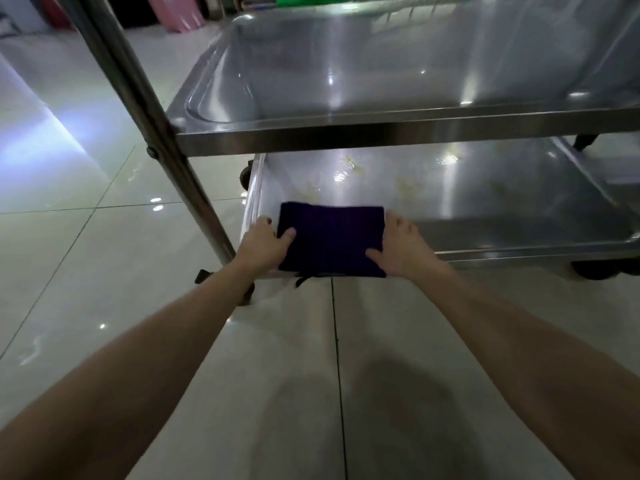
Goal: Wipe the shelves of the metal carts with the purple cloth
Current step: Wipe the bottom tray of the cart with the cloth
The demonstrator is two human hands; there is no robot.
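A folded dark purple cloth (331, 237) lies at the near left corner of the metal cart's bottom shelf (485, 199), partly over its front rim. My left hand (265, 242) grips the cloth's left edge, thumb on top. My right hand (403, 245) grips its right edge, thumb on top as well. Yellowish stains mark the bottom shelf behind the cloth. The middle shelf (381, 129) juts out above it, shiny and bare.
A steel upright post (138, 98) of the cart slants down at the left, ending near a caster (204, 275). More casters (602, 268) show at the right. Glossy white floor tiles (104, 271) surround the cart. A pink container (176, 12) stands far back.
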